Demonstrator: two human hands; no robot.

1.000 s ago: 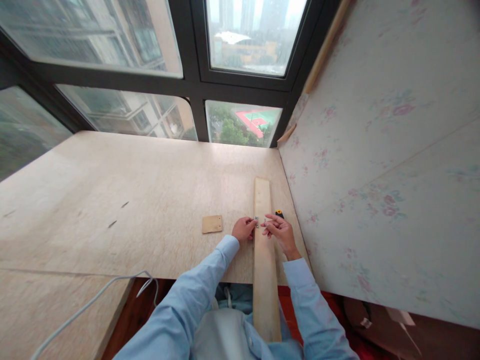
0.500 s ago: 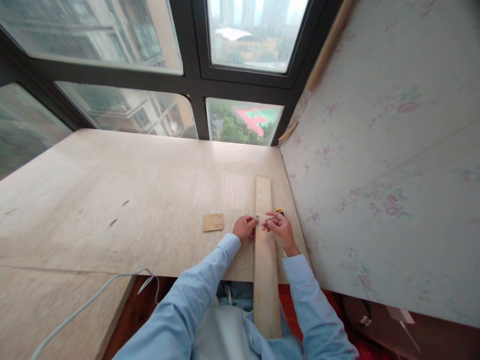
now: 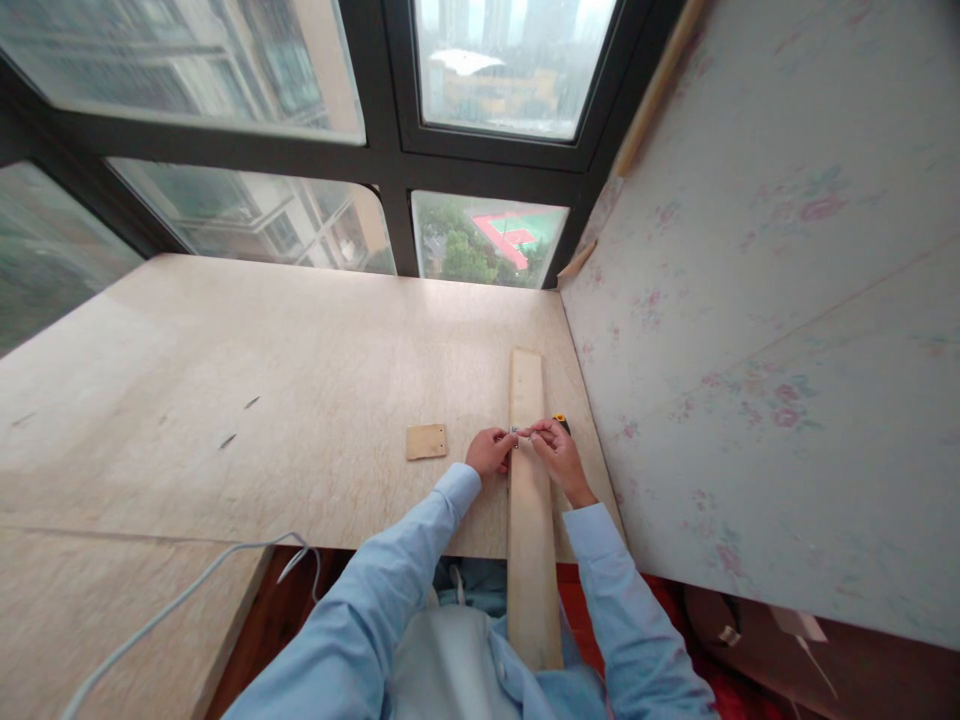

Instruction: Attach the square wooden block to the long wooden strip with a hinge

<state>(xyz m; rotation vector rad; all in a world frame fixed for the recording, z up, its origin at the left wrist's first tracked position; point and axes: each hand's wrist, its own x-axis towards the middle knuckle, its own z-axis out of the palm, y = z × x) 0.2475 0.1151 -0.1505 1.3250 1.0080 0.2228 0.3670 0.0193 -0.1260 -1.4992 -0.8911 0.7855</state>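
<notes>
A long pale wooden plank (image 3: 529,520) lies on the plywood table (image 3: 285,400) and juts past its near edge toward my lap. My left hand (image 3: 489,451) and my right hand (image 3: 556,450) meet over the plank, both pinched closed on a small metal piece (image 3: 514,432) that looks like a hinge. The left hand rests at the plank's left edge and the right hand on its right side. A small black and yellow tool (image 3: 559,421) shows just behind my right hand.
A small square wood piece (image 3: 426,441) lies left of my hands. A flowered panel (image 3: 750,330) stands along the table's right side. Windows (image 3: 495,60) close the far edge. A white cable (image 3: 187,590) hangs over the near left edge.
My right hand's fingertips have moved left to join the left hand on the small metal piece. The plank has not moved.
</notes>
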